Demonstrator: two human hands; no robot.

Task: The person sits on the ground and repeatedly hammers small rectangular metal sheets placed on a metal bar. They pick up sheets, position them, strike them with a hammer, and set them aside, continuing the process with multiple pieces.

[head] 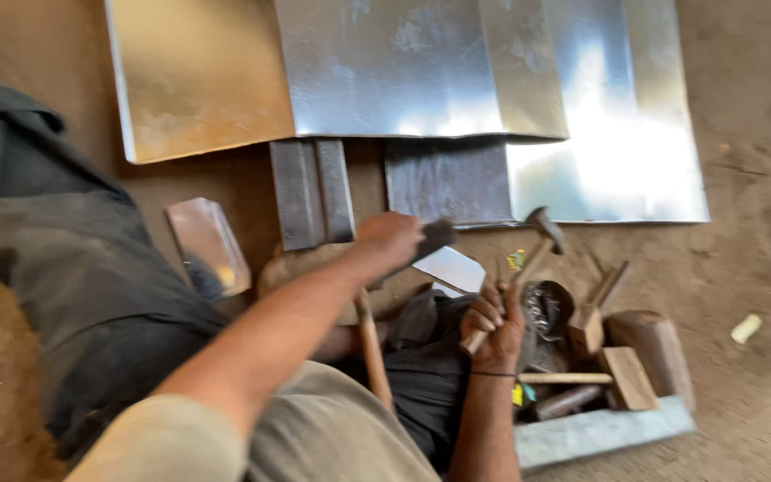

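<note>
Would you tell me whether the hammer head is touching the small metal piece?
Apart: the head view shows the hammer head raised in the right hand, floor visible between it and the small metal piece.

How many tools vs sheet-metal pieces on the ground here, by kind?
Hammers with metal heads: 1, in the right hand, hammer
Wooden mallets: 3, beside the right hand, e.g. mallet
Large metal sheets: 3, e.g. sheet
Small metal pieces: 4, one under the left hand, piece
Total: 11; blur makes the counts approximate.
</note>
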